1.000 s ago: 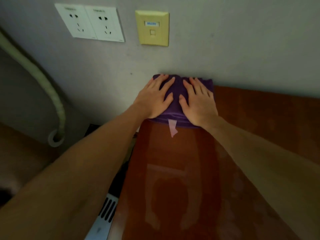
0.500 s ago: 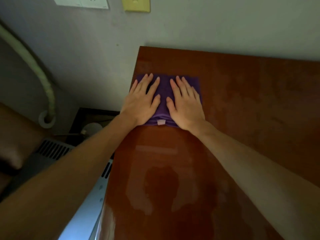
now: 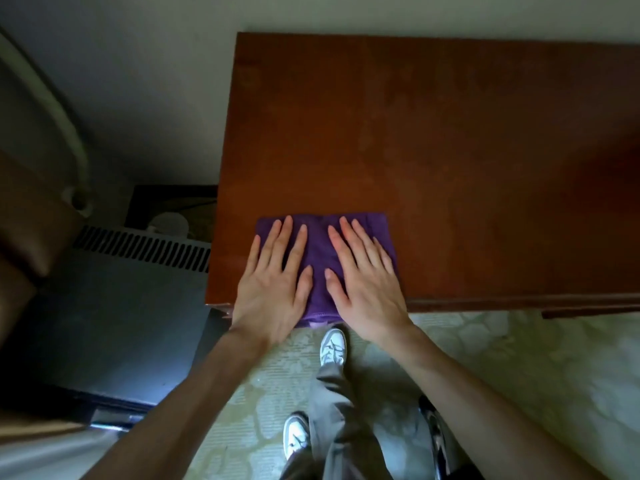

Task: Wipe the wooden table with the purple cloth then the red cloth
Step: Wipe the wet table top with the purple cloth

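Note:
A folded purple cloth [image 3: 320, 247] lies at the near left corner of the wooden table [image 3: 450, 140], its near edge hanging slightly over the front edge. My left hand [image 3: 275, 282] presses flat on the cloth's left half, fingers straight and spread. Beside it, my right hand [image 3: 363, 275] lies flat on the right half, fingers straight too. The red cloth is nowhere in view.
The table's far edge meets a grey wall [image 3: 138, 81]. A dark cabinet with a vent grille [image 3: 138, 251] stands left of the table. A pale hose [image 3: 59, 116] runs down the wall. My legs and white shoes [image 3: 332, 346] stand on patterned flooring [image 3: 519, 368].
Both hands have dragged the purple cloth from the table's far edge by the wall back to its near edge. The view has tilted down, so the wall sockets are out of sight.

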The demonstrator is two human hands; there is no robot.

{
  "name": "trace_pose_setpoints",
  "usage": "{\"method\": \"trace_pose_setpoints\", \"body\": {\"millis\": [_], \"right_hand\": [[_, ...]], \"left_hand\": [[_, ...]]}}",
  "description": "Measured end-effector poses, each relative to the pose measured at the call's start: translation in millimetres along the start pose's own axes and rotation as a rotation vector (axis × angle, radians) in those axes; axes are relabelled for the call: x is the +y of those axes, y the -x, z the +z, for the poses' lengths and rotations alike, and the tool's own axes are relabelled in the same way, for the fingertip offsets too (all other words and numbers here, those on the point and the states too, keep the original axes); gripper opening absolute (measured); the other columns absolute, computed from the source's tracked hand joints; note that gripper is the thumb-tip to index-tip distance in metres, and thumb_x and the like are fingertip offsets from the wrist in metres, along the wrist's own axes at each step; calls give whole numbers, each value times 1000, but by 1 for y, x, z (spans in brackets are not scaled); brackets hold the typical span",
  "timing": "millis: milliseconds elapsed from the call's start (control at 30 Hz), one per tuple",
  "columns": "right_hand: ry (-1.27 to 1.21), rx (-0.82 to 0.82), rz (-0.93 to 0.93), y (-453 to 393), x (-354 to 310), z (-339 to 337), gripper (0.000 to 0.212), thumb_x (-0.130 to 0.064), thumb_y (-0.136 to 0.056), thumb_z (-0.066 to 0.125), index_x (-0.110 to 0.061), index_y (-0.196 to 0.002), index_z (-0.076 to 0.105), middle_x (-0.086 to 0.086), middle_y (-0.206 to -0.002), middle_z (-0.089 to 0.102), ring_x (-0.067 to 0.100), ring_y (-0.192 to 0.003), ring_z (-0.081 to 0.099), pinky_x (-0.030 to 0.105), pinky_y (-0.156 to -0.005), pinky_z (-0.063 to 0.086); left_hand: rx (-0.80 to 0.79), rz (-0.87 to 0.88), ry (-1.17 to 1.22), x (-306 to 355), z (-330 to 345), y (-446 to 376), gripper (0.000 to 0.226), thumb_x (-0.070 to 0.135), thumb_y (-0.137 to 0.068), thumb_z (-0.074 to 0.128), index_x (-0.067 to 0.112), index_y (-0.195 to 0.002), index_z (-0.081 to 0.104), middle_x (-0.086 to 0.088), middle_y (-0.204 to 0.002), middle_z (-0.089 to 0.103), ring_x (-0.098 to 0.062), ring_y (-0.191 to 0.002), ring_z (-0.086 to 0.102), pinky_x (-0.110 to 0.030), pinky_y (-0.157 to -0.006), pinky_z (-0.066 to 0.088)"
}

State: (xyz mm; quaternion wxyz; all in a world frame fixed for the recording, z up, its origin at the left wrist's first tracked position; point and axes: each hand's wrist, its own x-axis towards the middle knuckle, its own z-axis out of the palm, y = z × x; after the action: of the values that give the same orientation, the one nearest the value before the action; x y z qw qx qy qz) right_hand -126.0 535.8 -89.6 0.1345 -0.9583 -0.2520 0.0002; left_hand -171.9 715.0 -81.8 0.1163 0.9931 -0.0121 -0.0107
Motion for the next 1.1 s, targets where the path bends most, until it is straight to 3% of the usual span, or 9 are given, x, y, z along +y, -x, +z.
{"method": "trace_pose_setpoints", "body": {"millis": [200,400,867,1100], "right_hand": [[29,39,-15,7,19,-3,62,-46,-105,32,-22,-162,27,2,-171,22,16,-158,17,40,-127,23],[14,88,23,-33,57,-8,61,-45,-104,32,-22,-161,31,3,-170,25,16,-158,18,39,-127,23],[28,79,9,-304,218,-37,69,-53,-100,22,-21,-159,34,7,-168,29,21,-157,23,42,-125,26],[-9,90,-31,-393,256,-40,72,-56,-99,19,-21,-160,33,6,-169,28,21,-157,21,41,-126,22]], "left_hand": [[-6,10,-16,13,4,-4,63,45,-105,14,21,-163,8,-7,-171,8,-18,-158,1,-46,-128,9],[2,70,9,20,4,-68,63,46,-105,19,23,-163,12,-7,-170,13,-18,-158,7,-44,-129,9],[37,30,-45,22,3,-382,67,55,-100,15,29,-162,16,-4,-170,16,-20,-157,11,-41,-128,7],[83,14,-55,10,-2,-472,73,58,-96,11,28,-162,19,-5,-168,21,-21,-156,14,-39,-128,7]]}}
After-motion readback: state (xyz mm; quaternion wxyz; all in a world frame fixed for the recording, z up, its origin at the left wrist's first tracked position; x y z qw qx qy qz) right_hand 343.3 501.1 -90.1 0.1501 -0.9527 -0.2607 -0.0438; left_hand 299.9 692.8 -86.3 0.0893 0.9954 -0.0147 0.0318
